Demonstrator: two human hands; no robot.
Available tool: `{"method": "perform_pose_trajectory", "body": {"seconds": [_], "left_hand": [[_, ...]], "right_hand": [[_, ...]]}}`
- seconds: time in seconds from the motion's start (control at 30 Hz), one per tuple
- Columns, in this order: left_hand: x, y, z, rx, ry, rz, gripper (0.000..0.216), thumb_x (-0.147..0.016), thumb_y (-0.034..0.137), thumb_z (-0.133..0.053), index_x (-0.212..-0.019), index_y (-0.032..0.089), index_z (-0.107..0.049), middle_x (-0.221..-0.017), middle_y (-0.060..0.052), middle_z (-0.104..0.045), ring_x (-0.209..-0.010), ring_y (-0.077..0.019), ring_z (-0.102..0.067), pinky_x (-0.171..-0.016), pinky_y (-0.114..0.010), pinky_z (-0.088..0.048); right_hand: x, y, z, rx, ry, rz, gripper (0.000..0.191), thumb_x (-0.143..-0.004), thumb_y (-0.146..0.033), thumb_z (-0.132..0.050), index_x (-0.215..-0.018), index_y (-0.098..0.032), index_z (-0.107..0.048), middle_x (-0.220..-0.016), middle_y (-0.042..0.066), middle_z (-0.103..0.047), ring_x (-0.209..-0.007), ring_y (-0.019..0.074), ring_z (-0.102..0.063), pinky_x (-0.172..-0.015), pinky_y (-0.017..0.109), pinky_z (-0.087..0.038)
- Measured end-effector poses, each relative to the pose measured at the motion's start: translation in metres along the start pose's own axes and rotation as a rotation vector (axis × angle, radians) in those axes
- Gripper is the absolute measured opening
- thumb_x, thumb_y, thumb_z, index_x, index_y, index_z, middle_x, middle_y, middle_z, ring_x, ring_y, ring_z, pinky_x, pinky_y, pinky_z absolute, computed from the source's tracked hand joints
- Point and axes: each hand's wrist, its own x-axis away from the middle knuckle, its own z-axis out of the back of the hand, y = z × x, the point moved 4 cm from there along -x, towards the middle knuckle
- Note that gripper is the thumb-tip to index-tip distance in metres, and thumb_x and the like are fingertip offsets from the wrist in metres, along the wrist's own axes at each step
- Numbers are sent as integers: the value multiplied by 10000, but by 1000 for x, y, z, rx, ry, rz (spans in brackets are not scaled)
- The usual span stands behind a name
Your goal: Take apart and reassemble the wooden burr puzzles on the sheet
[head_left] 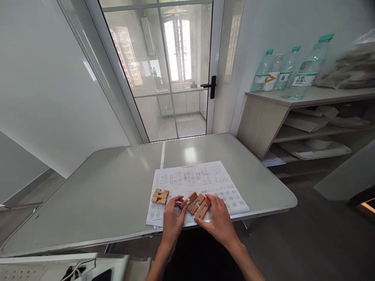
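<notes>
Several notched wooden puzzle pieces (197,204) lie side by side on a printed instruction sheet (195,183) near the front edge of a grey folding table (111,195). My left hand (172,218) pinches the left end of this group with thumb and fingers. My right hand (218,217) rests on the right side, fingers lying over the outer piece. A second small cluster of wooden pieces (159,196) sits on the sheet's left edge, apart from both hands.
A glass door with a black handle (211,86) stands behind the table. To the right is a wooden shelf unit (272,117) with several water bottles (290,72) on top. A white device with cables (73,269) sits at the lower left.
</notes>
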Motion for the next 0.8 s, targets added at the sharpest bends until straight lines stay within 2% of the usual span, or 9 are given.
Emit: {"method": "perform_pose_trajectory", "body": {"seconds": [0.17,0.33,0.5,0.6,0.8], "left_hand": [[1,-1,1,29,-25,11,306,-943,466,-658,-1128,223,-688,-1086,-88,-757,-1015,-279,-717,-941,-432,-539],[1,2,4,48,-15,-30,245,-968,443,-617,-1022,222,-709,-1067,-86,-751,-1034,-279,-705,-933,-413,-541],[-2,-8,8,247,1,113,326,-927,492,-660,-1073,204,-702,-1134,-103,-754,-1104,-287,-706,-1004,-420,-528],[-6,-15,9,379,-69,207,428,-875,553,-708,-1102,190,-710,-1168,-116,-764,-1148,-299,-709,-1018,-409,-534],[-18,-13,9,428,-138,233,507,-764,615,-796,-999,167,-760,-1032,-120,-806,-1037,-304,-754,-907,-364,-588]], "right_hand": [[2,6,4,-134,58,-38,667,-782,-405,-820,-1357,-287,-504,-1318,94,-605,-1237,353,-572,-1031,530,-532],[2,10,-2,-319,154,-62,682,-734,-482,-859,-1320,-283,-573,-1338,108,-621,-1262,371,-580,-1031,547,-540],[-1,6,-5,-531,176,-87,690,-695,-487,-897,-1286,-276,-610,-1362,110,-631,-1272,361,-593,-1040,537,-545],[-2,1,-4,-671,166,-106,650,-706,-462,-900,-1263,-271,-627,-1396,111,-622,-1262,348,-612,-1049,528,-545],[-5,-4,-5,-913,68,-147,530,-794,-374,-867,-1252,-294,-614,-1521,88,-533,-1285,312,-617,-1122,530,-495]]}}
